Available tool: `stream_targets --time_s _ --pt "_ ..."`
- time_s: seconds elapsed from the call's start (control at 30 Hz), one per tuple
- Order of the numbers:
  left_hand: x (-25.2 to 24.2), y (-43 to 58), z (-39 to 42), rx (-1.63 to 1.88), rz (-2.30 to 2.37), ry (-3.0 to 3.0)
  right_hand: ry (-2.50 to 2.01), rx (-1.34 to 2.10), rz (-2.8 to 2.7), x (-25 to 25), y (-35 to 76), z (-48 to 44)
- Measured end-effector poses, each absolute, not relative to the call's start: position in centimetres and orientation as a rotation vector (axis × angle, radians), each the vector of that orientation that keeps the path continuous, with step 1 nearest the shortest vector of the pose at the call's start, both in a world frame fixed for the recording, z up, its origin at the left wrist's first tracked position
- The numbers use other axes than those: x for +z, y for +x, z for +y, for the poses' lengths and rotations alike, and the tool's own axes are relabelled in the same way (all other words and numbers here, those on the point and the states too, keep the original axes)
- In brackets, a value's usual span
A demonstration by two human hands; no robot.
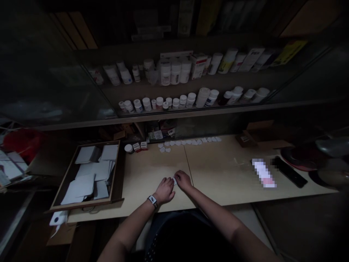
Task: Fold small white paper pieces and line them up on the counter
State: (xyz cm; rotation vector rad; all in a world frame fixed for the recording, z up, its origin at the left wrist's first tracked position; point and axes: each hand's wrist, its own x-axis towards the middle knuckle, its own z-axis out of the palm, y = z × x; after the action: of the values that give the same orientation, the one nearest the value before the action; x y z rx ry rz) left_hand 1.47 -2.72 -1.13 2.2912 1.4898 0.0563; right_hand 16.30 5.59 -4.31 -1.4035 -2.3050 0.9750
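A small white folded paper [175, 181] lies on the pale wooden tabletop [152, 167], partly covered by my fingers. My left hand [165, 190], with a watch [152, 199] on its wrist, presses the left side of the paper with its fingertips, thumb set apart on the table. From the right, my right hand [183, 180] has curled fingers closed on the paper's other edge. Beyond the hands runs a row of small folded white paper packets [195, 142], with a few more packets [165, 149] in front at its left end.
At left, a wooden drawer tray [116, 182] holds stacks of white paper sheets [86, 185]. A white bottle [128, 148] and small boxes [140, 146] stand beside it. A black phone [290, 171] and a cardboard box [268, 140] are at right. Shelves of medicine bottles [174, 72] rise behind.
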Motion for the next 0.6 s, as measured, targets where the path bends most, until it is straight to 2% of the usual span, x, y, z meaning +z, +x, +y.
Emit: stream_targets --time_s 0.6 --pt "-2.2 2.2 -4.8 0.093 1.608 2.176 -1.07 0.752 -2.599 -4.6 17.6 3.5"
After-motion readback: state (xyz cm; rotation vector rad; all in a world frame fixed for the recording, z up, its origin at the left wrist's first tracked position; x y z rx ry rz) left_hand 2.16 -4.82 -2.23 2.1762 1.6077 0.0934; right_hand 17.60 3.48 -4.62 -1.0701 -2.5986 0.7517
